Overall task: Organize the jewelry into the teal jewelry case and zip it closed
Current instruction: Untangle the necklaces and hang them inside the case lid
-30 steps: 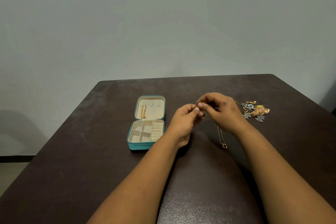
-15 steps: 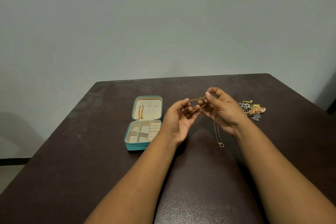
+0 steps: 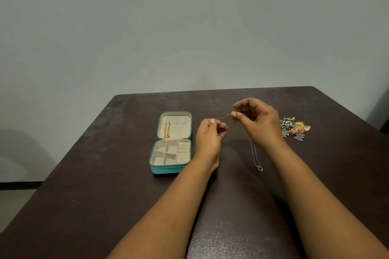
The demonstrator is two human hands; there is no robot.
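Thin gold chain [image 3: 223, 116] held in the air above the dark brown table [image 3: 84, 174], stretched short between the 2 hands. Left hand [image 3: 208, 139] pinches 1 end between thumb and forefinger, other fingers curled in under it. Right hand [image 3: 257, 122] pinches the other end between thumb and fingertip, remaining fingers arched loosely above. Chain rises slightly from the left pinch to the right pinch. Whether a clasp sits between the fingertips: cannot tell, too small.

Left of the grip, well apart from it: square teal zip-around jewelry case [image 3: 164, 169], lying open and flat on the table. Lid half is on the far side, cream lining, with a gold link chain [image 3: 167, 130] hanging along its left part and 2 small cream tabs beside that. Near half is a cream tray with several small divided compartments on the left and a ribbed ring-roll section on the right; nothing visible in them.

Below the right hand, on the table: fine gold necklace with a small ring pendant [image 3: 257, 163], chain running toward the wrist, pendant end nearest the camera.

Right of the grip, near the right hand's knuckles: small heap of mixed gold, silver and pink trinkets [image 3: 294, 128] on the table.

Behind the table, a plain grey-green wall [image 3: 189, 27].
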